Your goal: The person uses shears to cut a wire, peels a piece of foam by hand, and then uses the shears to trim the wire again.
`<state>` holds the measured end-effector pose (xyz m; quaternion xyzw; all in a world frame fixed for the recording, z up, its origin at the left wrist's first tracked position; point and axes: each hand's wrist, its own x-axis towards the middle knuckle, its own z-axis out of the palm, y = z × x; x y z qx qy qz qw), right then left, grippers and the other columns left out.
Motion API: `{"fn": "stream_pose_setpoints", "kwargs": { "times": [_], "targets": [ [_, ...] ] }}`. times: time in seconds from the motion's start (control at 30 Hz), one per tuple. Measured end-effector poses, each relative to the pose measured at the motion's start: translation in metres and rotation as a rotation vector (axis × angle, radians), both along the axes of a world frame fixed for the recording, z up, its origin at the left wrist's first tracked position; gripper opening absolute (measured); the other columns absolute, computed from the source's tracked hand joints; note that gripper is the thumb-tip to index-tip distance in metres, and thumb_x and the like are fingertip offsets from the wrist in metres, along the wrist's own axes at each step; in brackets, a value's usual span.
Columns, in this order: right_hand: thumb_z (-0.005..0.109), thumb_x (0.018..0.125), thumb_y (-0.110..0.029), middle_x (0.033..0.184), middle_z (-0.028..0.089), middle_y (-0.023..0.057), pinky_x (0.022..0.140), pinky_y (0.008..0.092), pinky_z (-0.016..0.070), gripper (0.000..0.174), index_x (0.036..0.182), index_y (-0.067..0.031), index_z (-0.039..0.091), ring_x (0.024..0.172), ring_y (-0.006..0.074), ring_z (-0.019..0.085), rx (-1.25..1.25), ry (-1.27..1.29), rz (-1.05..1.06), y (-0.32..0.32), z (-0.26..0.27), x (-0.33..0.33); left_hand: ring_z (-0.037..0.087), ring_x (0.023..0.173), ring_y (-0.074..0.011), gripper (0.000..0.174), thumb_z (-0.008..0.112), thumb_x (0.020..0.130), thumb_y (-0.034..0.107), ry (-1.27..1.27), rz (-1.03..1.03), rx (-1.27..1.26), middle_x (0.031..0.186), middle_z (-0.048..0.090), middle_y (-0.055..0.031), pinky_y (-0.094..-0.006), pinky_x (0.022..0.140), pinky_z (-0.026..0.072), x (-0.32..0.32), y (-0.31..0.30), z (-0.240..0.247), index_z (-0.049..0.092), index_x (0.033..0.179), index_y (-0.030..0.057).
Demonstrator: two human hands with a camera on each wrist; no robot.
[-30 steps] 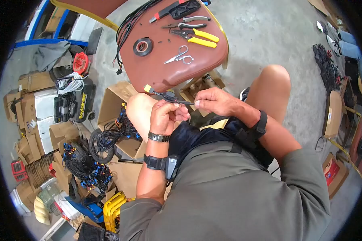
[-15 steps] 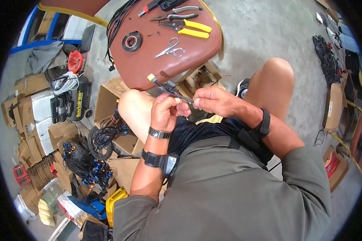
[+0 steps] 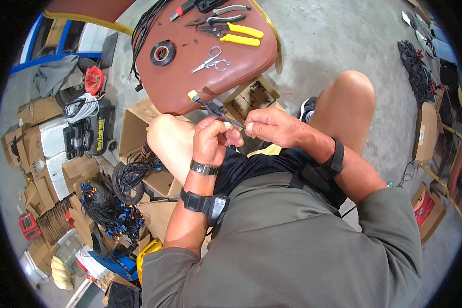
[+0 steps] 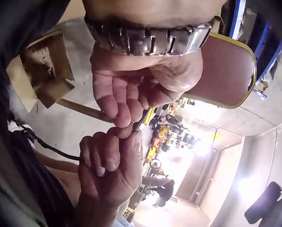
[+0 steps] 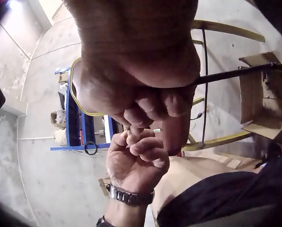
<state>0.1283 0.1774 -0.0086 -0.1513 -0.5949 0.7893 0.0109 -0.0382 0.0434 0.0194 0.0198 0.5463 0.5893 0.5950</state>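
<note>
In the head view, a black wiring cable [image 3: 216, 108] with a yellow connector [image 3: 193, 95] at its end runs between the two hands, above the lap. My left hand [image 3: 209, 142] pinches it between thumb and forefinger. Close by on the right, my right hand [image 3: 273, 126] grips the cable's other side, fingers curled. The left wrist view has the fingertips of the left hand [image 4: 127, 90] meeting those of the right hand [image 4: 108, 158]. A black length of cable [image 5: 240, 73] leaves the right hand's far side in the right wrist view; the pinched spot is mostly hidden by fingers.
A brown padded chair seat [image 3: 226, 77] ahead carries scissors [image 3: 210, 60], black tape [image 3: 162, 53], yellow-handled wire strippers [image 3: 236, 34], pliers [image 3: 215, 19] and a cable bundle [image 3: 142, 31]. An open cardboard box [image 3: 254, 97] is under its front edge. Bundled wires [image 3: 110, 210] and cartons crowd the left.
The head view has shifted, so the chair and tools appear farther left and slightly higher. Both hands keep hold of the cable, with only slight finger movement.
</note>
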Motion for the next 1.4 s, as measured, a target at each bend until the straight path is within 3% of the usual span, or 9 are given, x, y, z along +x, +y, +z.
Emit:
{"fn": "stream_pose_setpoints", "kwargs": {
  "times": [0.27, 0.4, 0.57, 0.7, 0.77, 1.0, 1.27, 1.4],
  "targets": [
    [0.056, 0.097, -0.022, 0.072, 0.057, -0.0014, 0.061, 0.0315, 0.044, 0.024, 0.091, -0.0003, 0.062, 0.069, 0.0089, 0.051, -0.138, -0.073, 0.053, 0.003, -0.003, -0.004, 0.065, 0.057, -0.0247, 0.009, 0.055, 0.085, 0.006, 0.02, 0.016, 0.013, 0.07, 0.066, -0.0141, -0.0335, 0.056, 0.056, 0.001, -0.004, -0.002, 0.059, 0.078, 0.001],
    [0.055, 0.1, -0.02, 0.081, 0.055, -0.0047, 0.064, 0.0225, 0.0385, 0.02, 0.094, -0.0019, 0.06, 0.075, 0.0033, 0.045, -0.069, 0.102, -0.026, -0.004, 0.0, -0.015, 0.065, 0.058, -0.0209, 0.01, 0.057, 0.089, 0.008, 0.077, 0.061, 0.099, 0.073, 0.067, -0.0113, -0.0308, 0.056, 0.0559, 0.005, 0.0, -0.005, 0.062, 0.082, 0.0019],
    [0.057, 0.099, -0.022, 0.073, 0.053, -0.0037, 0.061, 0.0236, 0.039, 0.021, 0.092, -0.003, 0.061, 0.069, 0.0047, 0.046, -0.067, 0.024, -0.014, 0.003, -0.008, -0.019, 0.066, 0.061, -0.0173, 0.014, 0.062, 0.094, 0.015, 0.259, 0.032, 0.087, 0.079, 0.07, -0.0103, -0.0286, 0.057, 0.0558, 0.002, -0.003, -0.004, 0.066, 0.09, 0.002],
    [0.054, 0.099, -0.023, 0.063, 0.05, -0.0044, 0.054, 0.0246, 0.0373, 0.022, 0.087, -0.0056, 0.06, 0.061, 0.0049, 0.046, -0.038, 0.006, -0.022, 0.003, -0.001, -0.018, 0.066, 0.062, -0.0203, 0.015, 0.061, 0.095, 0.015, 0.194, 0.047, 0.122, 0.083, 0.07, -0.0118, -0.0298, 0.057, 0.0552, 0.001, -0.003, 0.002, 0.066, 0.095, 0.0004],
    [0.053, 0.099, -0.023, 0.063, 0.05, -0.0046, 0.054, 0.0242, 0.0364, 0.022, 0.087, -0.0061, 0.06, 0.061, 0.0047, 0.045, -0.048, 0.017, -0.014, 0.001, -0.006, -0.018, 0.067, 0.062, -0.0176, 0.015, 0.062, 0.095, 0.014, 0.137, 0.055, 0.16, 0.082, 0.071, -0.0108, -0.0281, 0.057, 0.0557, -0.001, -0.002, 0.003, 0.067, 0.095, -0.0002],
    [0.055, 0.101, -0.026, 0.067, 0.049, -0.0033, 0.057, 0.0243, 0.0362, 0.025, 0.093, -0.0033, 0.061, 0.063, 0.006, 0.044, -0.127, 0.041, 0.09, 0.005, -0.008, -0.015, 0.067, 0.061, -0.0202, 0.013, 0.061, 0.093, 0.01, 0.095, 0.024, 0.165, 0.081, 0.071, -0.0137, -0.0298, 0.057, 0.0554, 0.0, -0.003, 0.006, 0.067, 0.092, -0.0016],
    [0.056, 0.101, -0.028, 0.066, 0.048, -0.0044, 0.056, 0.0242, 0.0347, 0.027, 0.091, -0.0035, 0.061, 0.062, 0.0059, 0.043, -0.123, 0.064, 0.132, 0.007, 0.002, -0.013, 0.063, 0.056, -0.022, 0.009, 0.058, 0.088, 0.005, 0.206, 0.103, 0.153, 0.074, 0.069, -0.015, -0.0321, 0.056, 0.0544, 0.005, -0.004, 0.002, 0.064, 0.086, -0.001],
    [0.057, 0.1, -0.028, 0.065, 0.045, -0.0052, 0.055, 0.0237, 0.0336, 0.028, 0.088, -0.0037, 0.06, 0.061, 0.0053, 0.041, -0.181, 0.108, 0.155, 0.006, 0.005, -0.012, 0.062, 0.055, -0.0225, 0.01, 0.055, 0.09, 0.005, 0.118, 0.108, 0.195, 0.07, 0.066, -0.0145, -0.0328, 0.055, 0.0535, 0.006, -0.004, 0.001, 0.063, 0.09, -0.001]
  ]
}}
